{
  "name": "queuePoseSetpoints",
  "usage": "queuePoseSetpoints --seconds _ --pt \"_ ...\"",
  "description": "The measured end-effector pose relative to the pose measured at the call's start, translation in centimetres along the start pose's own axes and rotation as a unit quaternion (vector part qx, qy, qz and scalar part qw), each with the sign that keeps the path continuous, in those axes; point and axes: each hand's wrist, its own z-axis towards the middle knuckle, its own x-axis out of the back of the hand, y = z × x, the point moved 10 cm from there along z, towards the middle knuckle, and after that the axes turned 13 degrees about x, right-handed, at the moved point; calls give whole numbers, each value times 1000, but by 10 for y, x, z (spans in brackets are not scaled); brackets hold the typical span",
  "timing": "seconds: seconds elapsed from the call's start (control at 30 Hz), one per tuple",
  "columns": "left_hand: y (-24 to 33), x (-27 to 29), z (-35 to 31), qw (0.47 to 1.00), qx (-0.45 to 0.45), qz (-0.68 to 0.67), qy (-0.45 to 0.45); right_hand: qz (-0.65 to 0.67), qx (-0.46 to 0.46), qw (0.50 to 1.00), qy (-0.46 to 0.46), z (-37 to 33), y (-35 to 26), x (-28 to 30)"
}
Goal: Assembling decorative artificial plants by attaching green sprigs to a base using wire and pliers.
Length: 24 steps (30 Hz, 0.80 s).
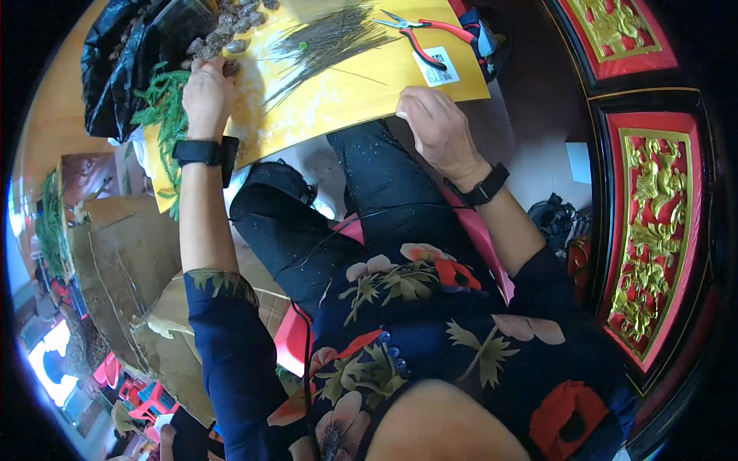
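Note:
My left hand (206,96) reaches to the far left of a yellow board (338,100). Its fingers are curled round a brown pine cone (230,67), partly hidden, at the edge of a heap of pine cones (219,34). Over the board's near right edge, my right hand (437,129) is closed, thumb pressed to the curled fingers; anything between them is too small or hidden to make out. Thin dark wires (330,38) lie in a loose bundle mid-board. Beyond my right hand rest red-and-black handled pliers (430,34), jaws apart.
Green artificial pine sprigs (165,104) lie beside my left wrist. Behind them stands a black plastic bag (115,77). Cardboard (123,261) is at the left, and a carved red-and-gold panel (653,238) stands at the right. A dark cable crosses my lap.

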Motion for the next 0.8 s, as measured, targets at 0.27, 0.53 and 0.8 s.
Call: queuePoseSetpoints --seconds 0.27,0.53,0.8 --pt "5 23 -4 998 12 -62 15 68 -106 991 54 8 17 11" --pt "22 50 -59 844 126 -512 -97 256 -193 941 107 55 3 7" --pt "17 57 -117 696 190 -685 -104 325 -126 932 102 94 -43 -22"
